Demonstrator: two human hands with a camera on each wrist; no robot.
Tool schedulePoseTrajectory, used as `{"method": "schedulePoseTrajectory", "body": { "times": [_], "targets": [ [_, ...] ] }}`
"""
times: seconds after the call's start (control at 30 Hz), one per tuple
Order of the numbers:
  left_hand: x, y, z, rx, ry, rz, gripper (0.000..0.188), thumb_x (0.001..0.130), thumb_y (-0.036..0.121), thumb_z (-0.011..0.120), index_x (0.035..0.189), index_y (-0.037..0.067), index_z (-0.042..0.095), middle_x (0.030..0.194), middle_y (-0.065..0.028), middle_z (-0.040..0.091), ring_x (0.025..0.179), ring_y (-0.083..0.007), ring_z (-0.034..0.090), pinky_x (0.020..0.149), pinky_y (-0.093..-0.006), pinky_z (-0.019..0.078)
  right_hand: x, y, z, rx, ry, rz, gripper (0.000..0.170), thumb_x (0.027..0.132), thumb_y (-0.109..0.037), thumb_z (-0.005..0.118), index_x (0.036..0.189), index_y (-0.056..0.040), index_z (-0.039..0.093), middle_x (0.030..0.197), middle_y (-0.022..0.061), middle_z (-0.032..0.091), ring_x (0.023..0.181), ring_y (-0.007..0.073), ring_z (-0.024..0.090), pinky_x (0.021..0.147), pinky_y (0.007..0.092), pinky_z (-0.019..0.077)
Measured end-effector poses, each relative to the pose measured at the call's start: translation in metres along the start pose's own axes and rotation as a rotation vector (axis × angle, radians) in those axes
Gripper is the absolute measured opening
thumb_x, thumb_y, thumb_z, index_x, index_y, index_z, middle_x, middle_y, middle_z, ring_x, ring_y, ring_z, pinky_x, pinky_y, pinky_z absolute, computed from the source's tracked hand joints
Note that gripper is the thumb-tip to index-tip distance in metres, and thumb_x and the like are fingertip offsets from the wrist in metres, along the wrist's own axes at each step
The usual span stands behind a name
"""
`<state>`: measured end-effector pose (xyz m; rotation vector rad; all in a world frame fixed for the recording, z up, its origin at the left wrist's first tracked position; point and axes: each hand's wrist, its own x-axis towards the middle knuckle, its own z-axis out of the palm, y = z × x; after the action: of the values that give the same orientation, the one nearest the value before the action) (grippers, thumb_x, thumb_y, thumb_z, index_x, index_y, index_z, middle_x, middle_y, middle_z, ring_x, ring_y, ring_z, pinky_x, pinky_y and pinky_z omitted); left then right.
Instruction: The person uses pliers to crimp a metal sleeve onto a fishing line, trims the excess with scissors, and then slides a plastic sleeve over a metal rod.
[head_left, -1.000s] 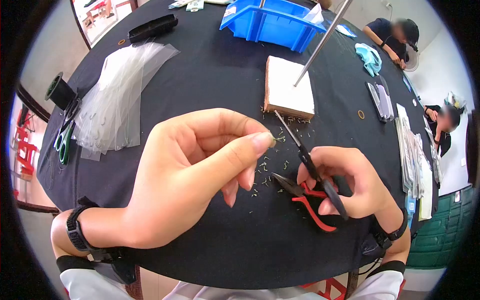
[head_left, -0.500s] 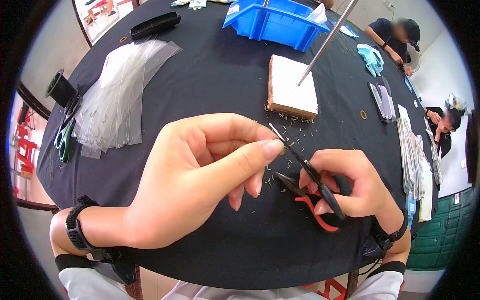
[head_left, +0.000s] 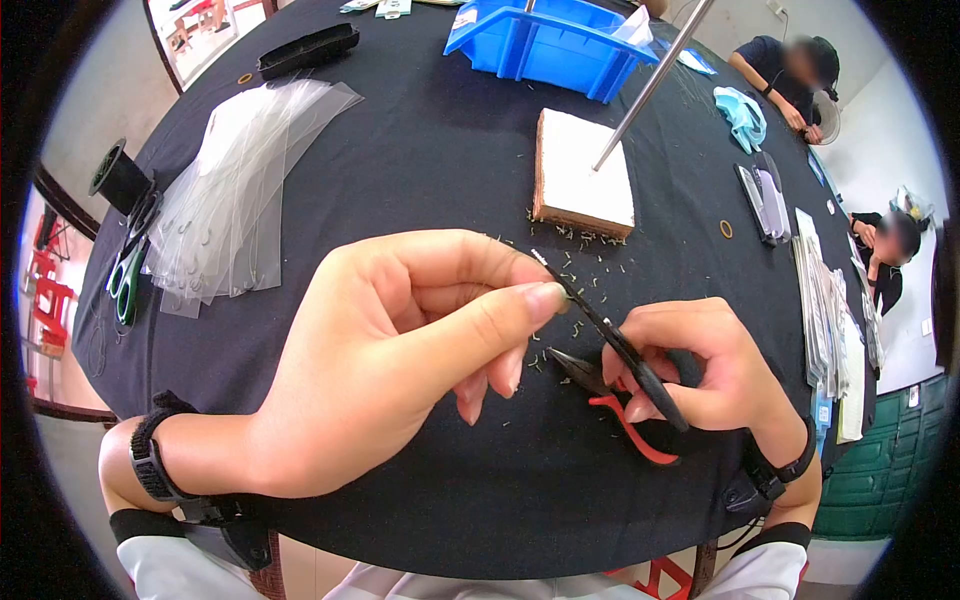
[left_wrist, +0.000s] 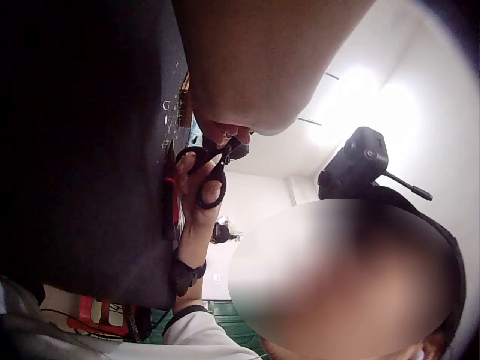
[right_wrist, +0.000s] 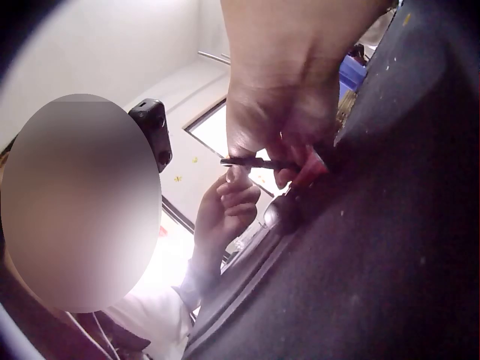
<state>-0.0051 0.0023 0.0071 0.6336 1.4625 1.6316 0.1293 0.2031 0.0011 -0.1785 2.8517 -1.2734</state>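
Observation:
The left hand (head_left: 400, 360) pinches a tiny greenish piece between thumb and forefinger; most of it is hidden by the fingertips. Black scissors (head_left: 628, 352) are in the right hand (head_left: 700, 365), whose thumb and fingers go through the handle loops, as the left wrist view shows on the scissors (left_wrist: 212, 187). Their blades reach the left fingertips. Red-handled pliers (head_left: 635, 430) lie on the black cloth, partly behind the right hand. Small wire-like bits (head_left: 600, 298) are scattered beneath and around the hands, up to the white-topped block (head_left: 585, 180).
A metal rod (head_left: 655, 85) rises from the block. Behind it stands a blue bin (head_left: 550, 50). Clear plastic sheets (head_left: 235, 200), green-handled scissors (head_left: 127, 285) and a black spool (head_left: 120, 178) lie left. At right are a stapler (head_left: 765, 205) and packets (head_left: 820, 310). Two people sit beyond.
Since a second ago, the left hand has moved slightly right, to the scissors' blades. The right hand has shifted little, and the scissors' blades now overlap the left fingertips.

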Motion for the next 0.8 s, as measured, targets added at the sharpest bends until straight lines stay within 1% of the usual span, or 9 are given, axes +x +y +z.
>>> {"method": "schedulePoseTrajectory", "body": {
  "times": [0.17, 0.47, 0.57, 0.8],
  "targets": [
    [0.0, -0.0006, -0.0011, -0.004, -0.008, -0.006, 0.016, 0.088, 0.015, 0.058, 0.09, -0.001, 0.059, 0.057, -0.002, 0.053, 0.045, -0.0073, 0.047, 0.041, -0.0195, 0.0366, 0.0008, -0.0029, -0.001, -0.014, -0.018, 0.005, 0.028, 0.07, -0.022, 0.07, 0.085, 0.0007, 0.063, 0.059, 0.0068, 0.051, 0.043, 0.0133, 0.043, 0.043, 0.0263, 0.0327],
    [-0.0001, -0.001, 0.0006, -0.04, 0.017, 0.014, 0.015, 0.089, 0.014, 0.057, 0.091, -0.001, 0.059, 0.057, -0.0014, 0.052, 0.045, -0.0068, 0.045, 0.04, -0.021, 0.038, 0.0007, -0.0043, 0.001, 0.03, 0.006, 0.041, 0.026, 0.067, -0.019, 0.073, 0.081, 0.0001, 0.062, 0.056, 0.0057, 0.048, 0.044, 0.0123, 0.041, 0.043, 0.0262, 0.0322],
    [0.0003, -0.0007, 0.0006, -0.064, 0.023, 0.028, 0.015, 0.089, 0.014, 0.057, 0.09, -0.001, 0.058, 0.056, -0.001, 0.051, 0.044, -0.0065, 0.044, 0.04, -0.0211, 0.0377, 0.0011, -0.0063, -0.0009, 0.014, -0.022, 0.062, 0.026, 0.068, -0.02, 0.074, 0.08, -0.0001, 0.062, 0.054, 0.0049, 0.047, 0.043, 0.0117, 0.041, 0.043, 0.0262, 0.0318],
    [-0.0001, -0.001, 0.0004, -0.056, 0.034, 0.021, 0.015, 0.088, 0.015, 0.057, 0.09, -0.001, 0.058, 0.055, -0.0005, 0.05, 0.044, -0.0064, 0.044, 0.04, -0.0211, 0.0374, 0.0015, -0.0047, 0.0006, 0.034, -0.004, 0.055, 0.026, 0.069, -0.021, 0.074, 0.079, -0.0004, 0.062, 0.054, 0.0045, 0.047, 0.043, 0.0115, 0.041, 0.043, 0.0265, 0.0312]
  ]
}}
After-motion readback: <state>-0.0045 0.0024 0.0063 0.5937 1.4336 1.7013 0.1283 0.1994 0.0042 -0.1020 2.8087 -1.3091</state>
